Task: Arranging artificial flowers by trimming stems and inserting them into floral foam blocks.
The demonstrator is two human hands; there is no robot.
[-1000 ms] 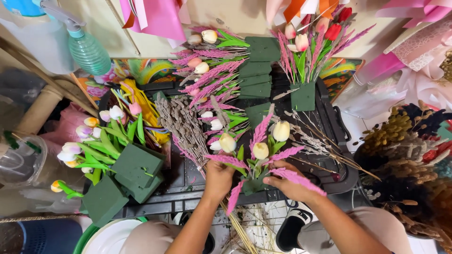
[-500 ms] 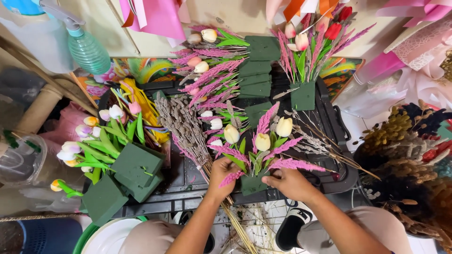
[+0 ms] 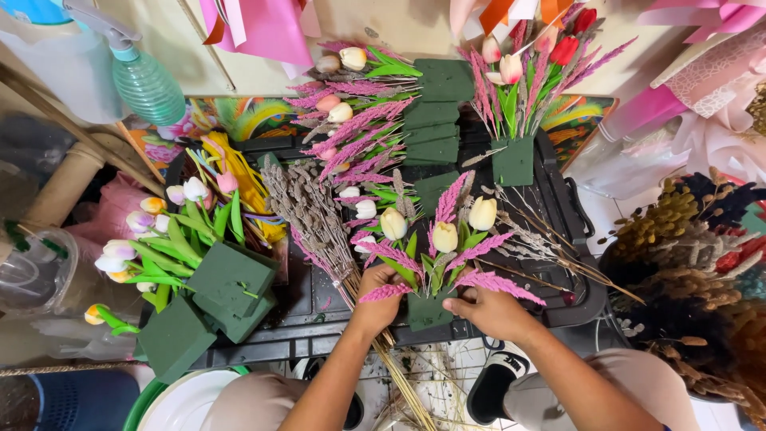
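Observation:
A dark green foam block point(image 3: 429, 311) stands on the front edge of a black tray point(image 3: 562, 209), stuck with cream tulips point(image 3: 444, 236) and pink feathery sprays. My left hand point(image 3: 377, 297) pinches a pink spray point(image 3: 384, 293) at the block's left side. My right hand point(image 3: 493, 311) rests against the block's right side, fingers curled at the stems. A bundle of dried grey stems point(image 3: 313, 215) lies just left of my left hand.
Finished arrangements in foam stand at the back point(image 3: 512, 104) and lie stacked point(image 3: 375, 112). More foam blocks with tulips point(image 3: 227, 279) sit at left, a green spray bottle point(image 3: 144, 80) upper left, dried plants point(image 3: 686, 263) at right, a sandal point(image 3: 495, 387) below.
The left hand has brought the pink spray from below the block up to its left side. The arrangement has turned slightly and the right hand has shifted to the block's right edge.

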